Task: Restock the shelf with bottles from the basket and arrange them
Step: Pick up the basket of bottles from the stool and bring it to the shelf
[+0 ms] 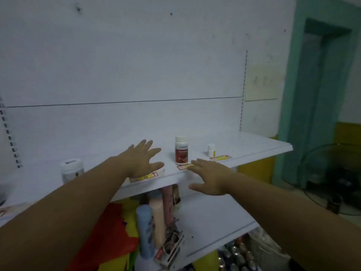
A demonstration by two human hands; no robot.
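Note:
A white shelf [244, 145] runs across the middle of the view. On it stand a white bottle with a red label [181, 151], a small white bottle [211, 150] to its right, and a wide white jar [71, 170] at the left. My left hand [143, 160] hovers flat over the shelf just left of the red-label bottle, fingers spread, holding nothing. My right hand [210, 178] is spread at the shelf's front edge, just below and right of that bottle, also empty. No basket is in view.
Price tags [220, 158] lie along the shelf's front edge. Beneath, a lower shelf [214, 222] carries tall blue and pink bottles [154, 225] lying together, with red and yellow bags [109, 237] to the left. A teal door frame [298, 94] stands at right.

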